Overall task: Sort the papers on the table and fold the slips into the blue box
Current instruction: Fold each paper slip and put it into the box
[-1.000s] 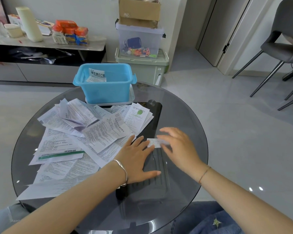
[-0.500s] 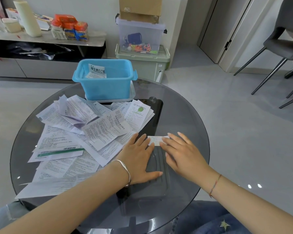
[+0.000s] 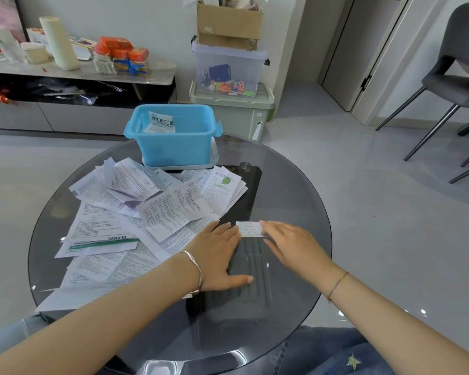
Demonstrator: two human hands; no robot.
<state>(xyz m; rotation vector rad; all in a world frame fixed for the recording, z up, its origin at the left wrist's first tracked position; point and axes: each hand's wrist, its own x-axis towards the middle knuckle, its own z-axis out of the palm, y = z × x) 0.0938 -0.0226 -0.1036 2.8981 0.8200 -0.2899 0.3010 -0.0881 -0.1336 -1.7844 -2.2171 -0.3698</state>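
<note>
A small folded white slip (image 3: pixel 250 228) lies flat on the round glass table (image 3: pixel 295 201). My left hand (image 3: pixel 219 255) lies flat, palm down, and its fingertips touch the slip's left end. From the right, my right hand (image 3: pixel 293 246) presses straight fingers on the slip's right end. Spread over the table's left half is a heap of printed paper sheets (image 3: pixel 136 212). At the far edge stands the blue box (image 3: pixel 173 136), which rests on its lid and holds a few folded slips (image 3: pixel 160 123).
A dark tray shape (image 3: pixel 238 280) shows through the glass under my hands. Behind the table stand stacked storage bins (image 3: pixel 230 87) with a cardboard box on top, and a low cabinet (image 3: pixel 65 85) with packets. A grey chair (image 3: pixel 455 74) stands at the right.
Both hands have stayed on the slip. My right hand's fingers have slid a little leftward over its right end. The camera has tilted down slightly.
</note>
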